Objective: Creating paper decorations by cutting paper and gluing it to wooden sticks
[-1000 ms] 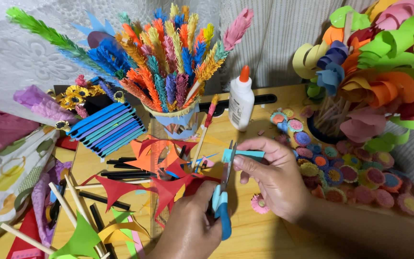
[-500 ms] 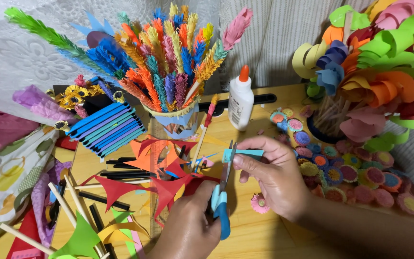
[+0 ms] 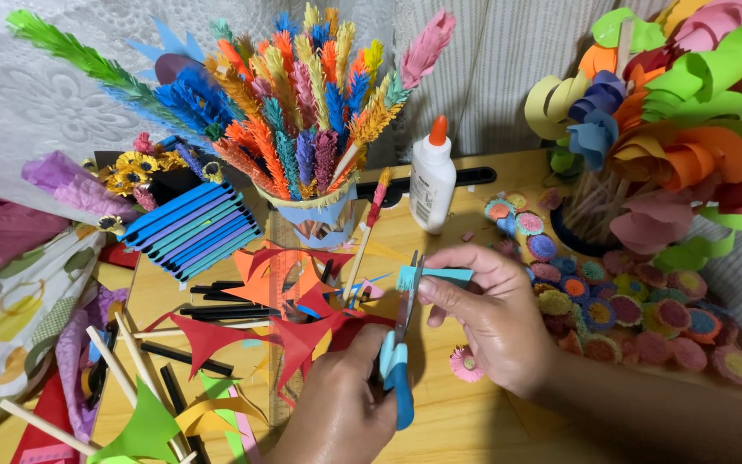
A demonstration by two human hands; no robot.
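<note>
Nearest the camera, the left hand point(image 3: 341, 404) is gripping the blue handles of the scissors point(image 3: 398, 352), fingers curled shut around them, with the blades pointing up and away. Just beyond, the right hand point(image 3: 491, 322) is pinching a teal paper strip point(image 3: 434, 277) between thumb and fingers, holding it level above the table point(image 3: 465, 421); the scissor blades are meeting the strip's left end. A small pink fringed disc point(image 3: 465, 364) is lying on the table under the right hand.

To the left, red and orange paper cutouts point(image 3: 289, 314) are sprawling over black strips point(image 3: 216, 301) and wooden sticks point(image 3: 122, 357), with a green cutout point(image 3: 143, 430) near the bottom edge. To the right, many fringed paper discs point(image 3: 629, 314) are spreading across the table.

Farther back, a stack of blue strips point(image 3: 191, 228) is sitting beside a cup point(image 3: 319, 219) packed with fringed paper feathers point(image 3: 302, 103) in many colours. A white glue bottle point(image 3: 432, 179) with an orange cap is standing upright just right of the cup. At the far right, a bunch of curled paper flowers point(image 3: 672, 129) is rising on sticks.
</note>
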